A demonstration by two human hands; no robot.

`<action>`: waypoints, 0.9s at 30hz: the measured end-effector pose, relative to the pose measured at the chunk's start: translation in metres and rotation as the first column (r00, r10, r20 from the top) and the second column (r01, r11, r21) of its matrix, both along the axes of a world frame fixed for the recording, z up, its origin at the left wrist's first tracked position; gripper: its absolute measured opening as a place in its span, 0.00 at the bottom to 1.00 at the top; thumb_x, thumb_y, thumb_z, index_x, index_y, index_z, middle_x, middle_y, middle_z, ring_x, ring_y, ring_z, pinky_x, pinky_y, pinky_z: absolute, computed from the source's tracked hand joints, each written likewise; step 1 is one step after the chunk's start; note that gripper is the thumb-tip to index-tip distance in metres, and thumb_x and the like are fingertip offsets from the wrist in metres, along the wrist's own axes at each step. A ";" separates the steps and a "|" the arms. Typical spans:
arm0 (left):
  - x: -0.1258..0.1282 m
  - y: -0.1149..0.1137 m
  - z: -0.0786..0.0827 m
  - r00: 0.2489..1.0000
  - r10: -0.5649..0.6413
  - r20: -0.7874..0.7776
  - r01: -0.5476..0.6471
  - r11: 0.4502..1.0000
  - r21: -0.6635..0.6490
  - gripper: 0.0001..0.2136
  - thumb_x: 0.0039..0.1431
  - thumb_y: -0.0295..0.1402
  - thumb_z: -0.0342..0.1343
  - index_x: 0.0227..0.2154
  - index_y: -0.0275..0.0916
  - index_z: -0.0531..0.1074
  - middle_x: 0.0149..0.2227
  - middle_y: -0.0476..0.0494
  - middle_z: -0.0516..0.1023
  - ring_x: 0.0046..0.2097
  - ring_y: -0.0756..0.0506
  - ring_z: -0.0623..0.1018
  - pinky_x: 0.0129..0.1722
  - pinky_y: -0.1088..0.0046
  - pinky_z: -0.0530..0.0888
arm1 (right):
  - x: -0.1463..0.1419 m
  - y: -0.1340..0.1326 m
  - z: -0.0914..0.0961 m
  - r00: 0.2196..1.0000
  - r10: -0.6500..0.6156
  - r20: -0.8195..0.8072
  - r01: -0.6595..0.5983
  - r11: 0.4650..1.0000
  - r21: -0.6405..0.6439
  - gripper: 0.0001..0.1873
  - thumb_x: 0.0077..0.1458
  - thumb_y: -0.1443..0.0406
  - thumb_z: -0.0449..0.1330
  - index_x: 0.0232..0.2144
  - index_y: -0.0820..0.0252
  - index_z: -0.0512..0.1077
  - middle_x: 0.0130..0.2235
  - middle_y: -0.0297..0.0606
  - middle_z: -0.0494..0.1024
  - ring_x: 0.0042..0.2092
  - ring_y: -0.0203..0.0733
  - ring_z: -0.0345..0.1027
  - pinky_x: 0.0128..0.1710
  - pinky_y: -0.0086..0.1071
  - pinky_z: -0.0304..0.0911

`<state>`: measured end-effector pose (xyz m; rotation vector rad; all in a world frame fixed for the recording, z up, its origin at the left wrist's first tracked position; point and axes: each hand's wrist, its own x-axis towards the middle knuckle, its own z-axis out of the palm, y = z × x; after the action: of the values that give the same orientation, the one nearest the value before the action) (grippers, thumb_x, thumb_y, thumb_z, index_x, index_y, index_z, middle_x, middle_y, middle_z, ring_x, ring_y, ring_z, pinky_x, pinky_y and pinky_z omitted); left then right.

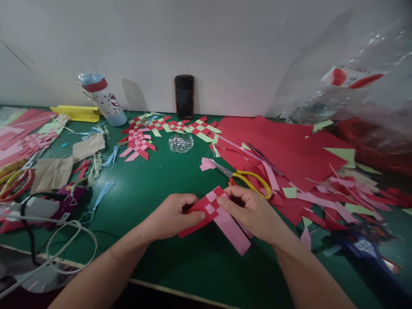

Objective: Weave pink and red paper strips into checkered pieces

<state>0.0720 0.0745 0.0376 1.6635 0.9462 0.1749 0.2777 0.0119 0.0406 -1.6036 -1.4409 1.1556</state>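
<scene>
Between my two hands is a woven paper piece of red and pink strips, checkered at its top. My left hand pinches its red strips, thumb on top. My right hand grips the checkered corner between thumb and fingers, and pink strips hang down beside it. Just beyond my right hand, scissors with yellow handles lie on the table, partly hidden by that hand. A pink paper scrap lies by their blades. Farther back sit finished-looking woven pieces in red and pink and in red and green.
A clear dish of beads stands behind my hands. A phone and a bottle are near the wall. Red paper sheets and strips cover the right side. Tassels, a white cable and other scissors lie left.
</scene>
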 end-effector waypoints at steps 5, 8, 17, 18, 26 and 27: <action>0.001 0.000 0.001 1.000 0.001 0.019 -0.001 1.000 -0.025 0.13 0.52 0.41 0.55 0.22 0.38 0.61 0.21 0.55 0.60 0.24 0.54 0.60 0.22 0.78 0.56 | 0.000 0.000 -0.003 1.000 0.003 0.002 -0.003 1.000 0.003 0.17 0.58 0.53 0.55 0.25 0.57 0.65 0.24 0.27 0.59 0.25 0.32 0.50 0.24 0.27 0.52; -0.001 0.001 0.000 0.999 -0.025 0.021 0.026 1.000 -0.013 0.13 0.53 0.40 0.55 0.22 0.38 0.62 0.22 0.55 0.59 0.24 0.54 0.59 0.22 0.77 0.57 | 0.001 0.001 -0.004 1.000 0.001 -0.003 -0.001 1.000 0.004 0.16 0.59 0.53 0.56 0.25 0.57 0.66 0.24 0.27 0.58 0.25 0.32 0.50 0.25 0.28 0.51; -0.005 0.001 0.002 0.990 -0.127 0.067 0.130 0.991 -0.042 0.09 0.55 0.38 0.56 0.28 0.37 0.68 0.25 0.54 0.65 0.26 0.54 0.62 0.25 0.78 0.60 | -0.004 0.000 0.003 0.999 0.031 0.043 -0.032 0.999 0.013 0.14 0.58 0.55 0.57 0.25 0.57 0.69 0.23 0.28 0.65 0.26 0.33 0.57 0.26 0.28 0.58; -0.004 0.000 0.001 0.990 -0.111 0.087 0.115 0.993 -0.041 0.10 0.55 0.39 0.57 0.28 0.36 0.68 0.25 0.54 0.65 0.26 0.54 0.62 0.25 0.78 0.60 | -0.005 0.000 0.002 0.998 0.042 0.041 -0.043 0.999 0.023 0.14 0.58 0.55 0.57 0.26 0.57 0.70 0.24 0.29 0.68 0.27 0.34 0.61 0.28 0.28 0.61; 0.003 0.001 -0.006 0.829 0.444 0.340 -0.247 0.837 -0.489 0.14 0.52 0.41 0.64 0.36 0.36 0.74 0.31 0.49 0.76 0.28 0.53 0.72 0.29 0.78 0.70 | 0.002 -0.007 0.000 0.921 -0.360 -0.147 0.388 0.826 0.409 0.11 0.58 0.59 0.61 0.42 0.54 0.73 0.39 0.38 0.77 0.39 0.41 0.72 0.40 0.36 0.71; 0.003 0.002 -0.006 0.788 0.508 0.347 -0.276 0.796 -0.538 0.14 0.51 0.40 0.66 0.36 0.36 0.75 0.31 0.48 0.76 0.28 0.53 0.73 0.30 0.78 0.71 | 0.002 -0.009 0.001 0.907 -0.381 -0.179 0.419 0.783 0.460 0.08 0.58 0.60 0.61 0.41 0.54 0.73 0.37 0.37 0.77 0.38 0.40 0.72 0.38 0.34 0.71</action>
<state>0.0751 0.0761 0.0318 0.8859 0.8631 0.5827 0.2792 0.0032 0.0419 -1.3861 -1.1416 0.5362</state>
